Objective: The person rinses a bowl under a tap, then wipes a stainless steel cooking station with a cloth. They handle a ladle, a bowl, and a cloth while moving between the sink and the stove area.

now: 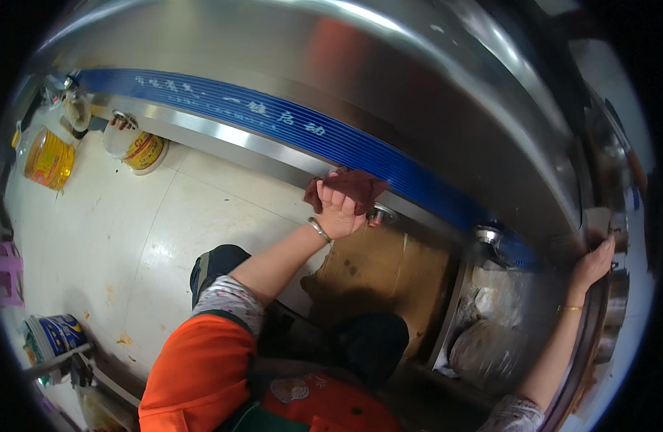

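Observation:
My left hand (339, 213) is closed around a dark red cloth (358, 189). The cloth lies against the lower front edge of a stainless-steel appliance (212, 46), just under its blue striped panel (245, 110), which bears white writing. Close beside this hand a round metal fitting (382, 214) shows below the edge. Far to the right, my right hand (593, 264) is at the steel corner, near a metal ledge. Its fingertips are partly hidden, so I cannot tell whether they grip anything. A metal knob (488, 235) sits on the panel between my hands.
A flattened cardboard sheet (374, 270) lies on the pale tiled floor (164, 227). At the left are an oil jug (49, 162) and a labelled white bucket (139, 148). Plastic-wrapped items (490, 345) fill a low shelf at right. A purple stool (4, 272) stands far left.

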{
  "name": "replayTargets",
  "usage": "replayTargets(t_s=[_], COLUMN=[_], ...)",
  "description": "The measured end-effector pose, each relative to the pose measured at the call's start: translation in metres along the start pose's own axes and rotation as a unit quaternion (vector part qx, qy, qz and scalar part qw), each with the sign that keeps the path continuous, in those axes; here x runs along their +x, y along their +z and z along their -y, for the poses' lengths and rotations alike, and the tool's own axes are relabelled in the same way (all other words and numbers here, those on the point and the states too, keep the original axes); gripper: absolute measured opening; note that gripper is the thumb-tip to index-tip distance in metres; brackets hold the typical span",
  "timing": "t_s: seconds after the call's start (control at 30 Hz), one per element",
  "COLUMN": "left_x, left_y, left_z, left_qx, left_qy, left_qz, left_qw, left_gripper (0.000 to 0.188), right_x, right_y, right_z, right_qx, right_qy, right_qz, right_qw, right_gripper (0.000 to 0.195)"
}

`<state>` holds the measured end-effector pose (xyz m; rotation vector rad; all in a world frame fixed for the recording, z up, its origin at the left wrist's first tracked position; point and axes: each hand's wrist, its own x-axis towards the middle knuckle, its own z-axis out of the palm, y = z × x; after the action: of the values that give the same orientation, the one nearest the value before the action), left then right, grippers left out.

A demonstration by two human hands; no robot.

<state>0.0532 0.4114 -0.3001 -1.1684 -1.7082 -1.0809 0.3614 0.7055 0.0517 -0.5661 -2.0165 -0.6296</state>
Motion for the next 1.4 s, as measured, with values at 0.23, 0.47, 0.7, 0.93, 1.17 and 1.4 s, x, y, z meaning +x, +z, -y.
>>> replayTargets(t_s=[0.23, 0.47, 0.7, 0.93, 1.17, 1.4], left_x=[-0.015, 0.103, 0.142, 0.137, 0.136, 0.135], left_y=[-0.058, -0.059, 0.046, 0.047, -0.089, -0.005], left_z=[0.100, 0.047, -0.102, -0.091, 0.047, -0.043], left_qx=[0.042, -0.050, -0.100, -0.120, -0.010, -0.202], left_qy=[0.327, 0.390, 0.647, 0.613, 0.392, 0.419], left_qz=[0.274, 0.217, 0.337, 0.368, 0.513, 0.452], left_qw=[0.903, 0.894, 0.677, 0.689, 0.764, 0.761], left_gripper=[0.040, 0.036, 0.023, 0.030, 0.037, 0.031], right_x=[0.001, 0.012, 0.014, 0.019, 0.015, 0.018], right_y=[0.007, -0.009, -0.009, -0.007, -0.005, -0.003], right_z=[-0.006, 0.057, 0.055, 0.054, 0.057, 0.059], right_qx=[0.018, 0.094, 0.139, 0.119, 0.147, 0.150], right_qy=[-0.047, -0.008, -0.004, -0.051, -0.065, -0.077], right_qz=[-0.077, -0.057, -0.064, -0.063, -0.120, -0.135], right_qw=[0.996, 0.994, 0.988, 0.990, 0.980, 0.976], right_gripper=[0.035, 0.025, 0.025, 0.023, 0.025, 0.027])
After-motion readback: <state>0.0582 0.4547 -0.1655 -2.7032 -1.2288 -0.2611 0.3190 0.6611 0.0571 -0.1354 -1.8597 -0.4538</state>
